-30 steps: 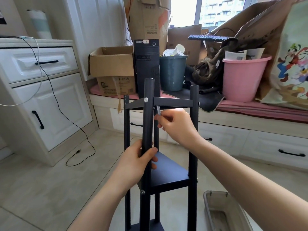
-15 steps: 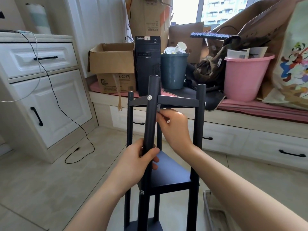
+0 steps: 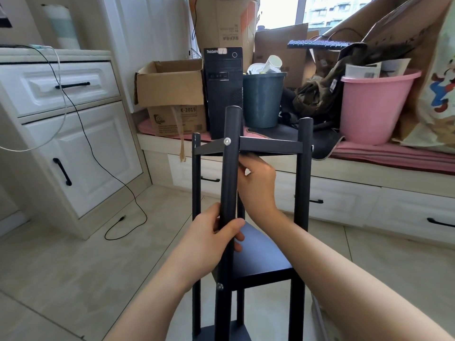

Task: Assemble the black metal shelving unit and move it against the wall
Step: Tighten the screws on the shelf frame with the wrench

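The black metal shelving unit stands upright on the tiled floor right in front of me. It has round posts, a top shelf and a middle shelf. My left hand grips the nearest post about halfway between those two shelves. My right hand reaches between the posts, its fingers curled just under the top shelf behind the near post. In earlier frames it pinched a small silver tool; now the tool is hidden. A silver screw head shows on the near post at the top shelf, another screw at the middle shelf.
A window bench behind the unit carries a cardboard box, a black PC tower, a dark bin and a pink bucket. A white cabinet stands left, its black cable trailing over the floor.
My right hand has moved up, from a little below the top shelf to right under it, and the silver tool it pinched has gone out of sight. The left hand keeps its grip.
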`<state>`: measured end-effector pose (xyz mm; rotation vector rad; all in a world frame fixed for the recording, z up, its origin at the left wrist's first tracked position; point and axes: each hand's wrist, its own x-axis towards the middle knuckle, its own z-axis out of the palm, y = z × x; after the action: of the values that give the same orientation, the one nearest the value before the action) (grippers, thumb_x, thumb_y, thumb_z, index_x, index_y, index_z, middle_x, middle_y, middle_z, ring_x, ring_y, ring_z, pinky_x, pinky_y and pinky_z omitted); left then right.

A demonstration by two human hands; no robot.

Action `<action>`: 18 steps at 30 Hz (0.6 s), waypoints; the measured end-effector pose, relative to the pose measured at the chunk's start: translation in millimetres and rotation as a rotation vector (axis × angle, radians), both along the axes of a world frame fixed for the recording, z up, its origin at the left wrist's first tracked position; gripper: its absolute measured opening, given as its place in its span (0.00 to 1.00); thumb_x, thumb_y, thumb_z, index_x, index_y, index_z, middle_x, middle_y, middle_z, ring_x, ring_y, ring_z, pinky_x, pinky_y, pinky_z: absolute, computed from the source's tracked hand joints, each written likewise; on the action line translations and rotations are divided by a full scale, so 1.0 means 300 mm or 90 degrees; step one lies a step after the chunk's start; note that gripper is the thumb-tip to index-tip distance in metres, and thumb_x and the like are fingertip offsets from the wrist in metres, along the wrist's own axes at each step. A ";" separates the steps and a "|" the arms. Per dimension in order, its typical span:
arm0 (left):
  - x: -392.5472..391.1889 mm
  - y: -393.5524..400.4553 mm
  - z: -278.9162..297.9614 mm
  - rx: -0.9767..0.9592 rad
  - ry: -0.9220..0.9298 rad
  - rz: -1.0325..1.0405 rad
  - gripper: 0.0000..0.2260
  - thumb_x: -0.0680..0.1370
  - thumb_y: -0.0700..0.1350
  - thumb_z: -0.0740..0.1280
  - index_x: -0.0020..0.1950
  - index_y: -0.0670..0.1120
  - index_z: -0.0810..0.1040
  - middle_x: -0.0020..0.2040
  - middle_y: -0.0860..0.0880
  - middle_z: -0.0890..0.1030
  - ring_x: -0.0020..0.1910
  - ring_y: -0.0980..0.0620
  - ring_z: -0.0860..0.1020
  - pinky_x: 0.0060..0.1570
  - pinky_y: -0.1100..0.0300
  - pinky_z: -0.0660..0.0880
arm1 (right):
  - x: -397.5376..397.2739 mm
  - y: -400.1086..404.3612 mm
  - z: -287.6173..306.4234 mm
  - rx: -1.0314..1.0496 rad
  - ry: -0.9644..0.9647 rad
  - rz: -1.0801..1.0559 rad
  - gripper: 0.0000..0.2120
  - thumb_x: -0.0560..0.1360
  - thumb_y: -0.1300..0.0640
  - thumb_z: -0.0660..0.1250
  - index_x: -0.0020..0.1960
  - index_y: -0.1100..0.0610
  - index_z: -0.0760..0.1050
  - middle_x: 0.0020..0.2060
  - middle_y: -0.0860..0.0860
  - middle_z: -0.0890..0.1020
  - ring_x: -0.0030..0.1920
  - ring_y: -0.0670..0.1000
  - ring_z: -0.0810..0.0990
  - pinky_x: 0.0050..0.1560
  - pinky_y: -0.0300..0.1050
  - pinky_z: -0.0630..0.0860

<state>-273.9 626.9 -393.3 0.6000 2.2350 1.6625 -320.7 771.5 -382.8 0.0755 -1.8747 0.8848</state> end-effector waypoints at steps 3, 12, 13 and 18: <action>-0.002 -0.002 0.001 -0.008 -0.005 -0.007 0.04 0.82 0.47 0.66 0.51 0.48 0.75 0.39 0.51 0.84 0.38 0.53 0.84 0.41 0.58 0.79 | -0.004 -0.003 0.001 -0.007 0.006 0.003 0.11 0.76 0.59 0.65 0.42 0.65 0.82 0.35 0.57 0.82 0.35 0.59 0.78 0.36 0.56 0.76; -0.016 -0.008 0.005 -0.023 0.001 0.000 0.05 0.82 0.49 0.66 0.51 0.48 0.75 0.40 0.51 0.85 0.38 0.53 0.84 0.36 0.63 0.75 | 0.049 0.040 0.008 -0.001 -0.142 0.058 0.09 0.79 0.59 0.67 0.43 0.60 0.83 0.33 0.46 0.79 0.35 0.48 0.75 0.41 0.47 0.74; -0.016 -0.009 0.005 -0.024 0.001 -0.002 0.05 0.82 0.49 0.66 0.52 0.48 0.75 0.40 0.51 0.85 0.38 0.53 0.84 0.36 0.63 0.74 | 0.059 0.047 0.011 0.006 -0.170 0.063 0.10 0.80 0.58 0.67 0.43 0.60 0.83 0.32 0.45 0.79 0.35 0.48 0.76 0.41 0.46 0.74; -0.011 -0.007 0.001 -0.024 0.004 -0.006 0.04 0.82 0.49 0.66 0.51 0.50 0.76 0.40 0.51 0.85 0.38 0.52 0.84 0.39 0.60 0.76 | 0.112 0.076 0.041 0.003 -0.265 0.083 0.11 0.80 0.57 0.67 0.42 0.58 0.84 0.32 0.48 0.83 0.35 0.46 0.80 0.40 0.38 0.73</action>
<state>-277.2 624.8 -393.0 0.6064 2.2587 1.6112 -287.1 794.2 -370.5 0.0167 -2.2790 1.0442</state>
